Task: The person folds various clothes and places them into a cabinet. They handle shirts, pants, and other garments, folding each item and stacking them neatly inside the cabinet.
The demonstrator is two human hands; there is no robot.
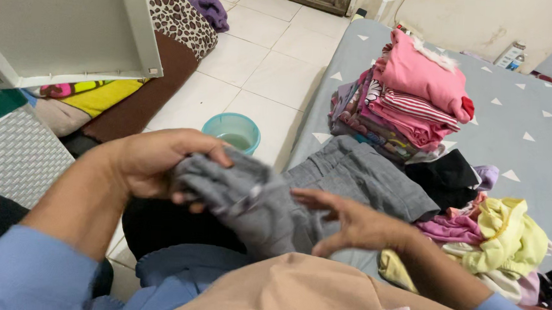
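My left hand [153, 161] grips a bunched grey garment [248, 201] in front of my lap; the cloth is blurred. My right hand [354, 222] hovers just to the right of it, fingers spread, touching or nearly touching the grey cloth. The garment's other end trails onto the edge of the grey mattress [530, 112], which has white triangles on its sheet. Both my sleeves are blue, and a tan cloth [294, 294] lies over my lap.
A stack of folded pink and striped clothes [411, 99] sits on the mattress, with loose yellow, purple and black clothes [492, 229] nearer me. A teal bowl [232, 132] stands on the tiled floor. A white open drawer unit [62, 24] and leopard-print cushion [179, 18] lie left.
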